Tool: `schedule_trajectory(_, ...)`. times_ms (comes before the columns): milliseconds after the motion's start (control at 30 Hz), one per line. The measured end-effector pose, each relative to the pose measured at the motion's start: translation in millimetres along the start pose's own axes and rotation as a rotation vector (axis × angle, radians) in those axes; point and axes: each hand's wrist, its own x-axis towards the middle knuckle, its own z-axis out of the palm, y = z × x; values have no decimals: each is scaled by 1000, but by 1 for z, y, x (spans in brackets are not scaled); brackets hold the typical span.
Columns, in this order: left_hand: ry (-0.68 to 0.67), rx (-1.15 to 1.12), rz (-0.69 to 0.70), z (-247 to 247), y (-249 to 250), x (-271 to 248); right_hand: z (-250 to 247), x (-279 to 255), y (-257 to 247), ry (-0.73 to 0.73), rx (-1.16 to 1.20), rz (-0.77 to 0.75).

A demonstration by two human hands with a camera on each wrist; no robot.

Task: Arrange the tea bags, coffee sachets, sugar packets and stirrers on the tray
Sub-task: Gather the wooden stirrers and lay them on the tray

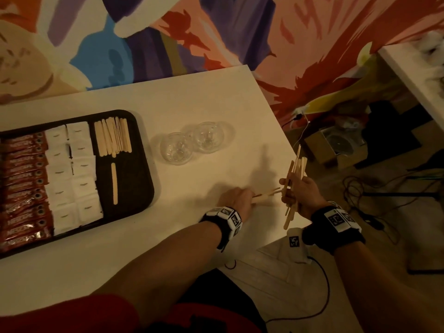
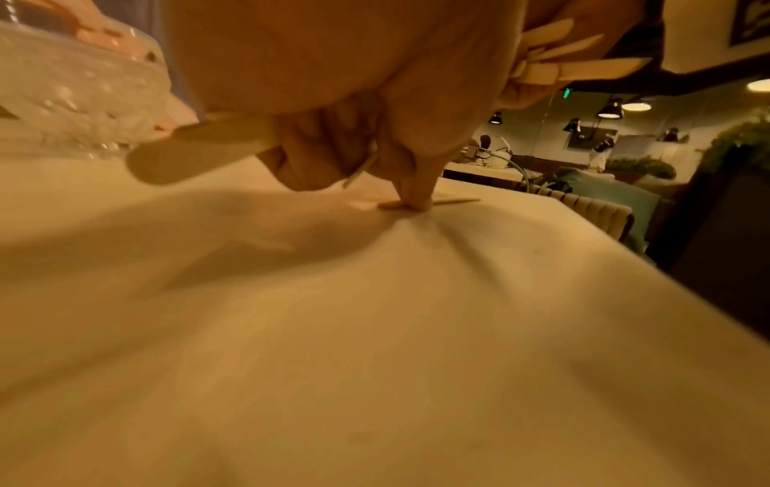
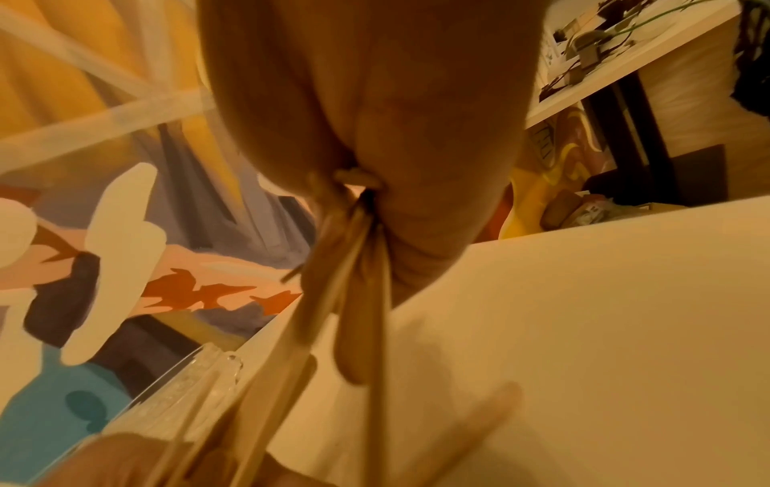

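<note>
Near the right edge of the desk (image 1: 197,97), both hands are gathering loose wooden stirrers, well apart from the black tray (image 1: 141,164) at the left. The right hand (image 1: 304,192) has its grip clenched around an untidy bundle of stirrers (image 1: 296,169) held roughly upright, ends poking out above and below the fist, probably so the sticks can be collected in one place before being carried over together. The left hand (image 1: 236,198) grasps a few stirrers (image 1: 266,194) pointing toward the right hand, while in the left wrist view one fingertip (image 2: 416,201) presses on a thin stick (image 2: 454,201) lying flat on the desk, likely to slide or tip it up because it is hard to lift otherwise. On the tray, red coffee sachets (image 1: 24,183) fill the left side, white packets (image 1: 72,174) sit in two columns beside them, a neat row of stirrers (image 1: 113,137) lies at the upper right, and a single stirrer (image 1: 114,183) rests below that row. Two clear glass bowls (image 1: 189,144) stand between the tray and the hands.
</note>
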Motion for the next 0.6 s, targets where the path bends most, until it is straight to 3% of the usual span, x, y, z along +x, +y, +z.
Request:
schedule_trajectory(133, 38, 243, 109, -16, -20, -4, 13, 2, -1, -37, -74, 8)
schedule_trajectory(233, 51, 242, 46, -26, -38, -16, 28, 4, -5, -86, -42, -18)
schedule_trajectory(433, 47, -307, -192, -51, -82, -61, 77, -10, -19, -285, -47, -91)
schedule_trajectory(600, 268, -821, -333, -89, -127, -107, 142, -38, -23, -581, -225, -153)
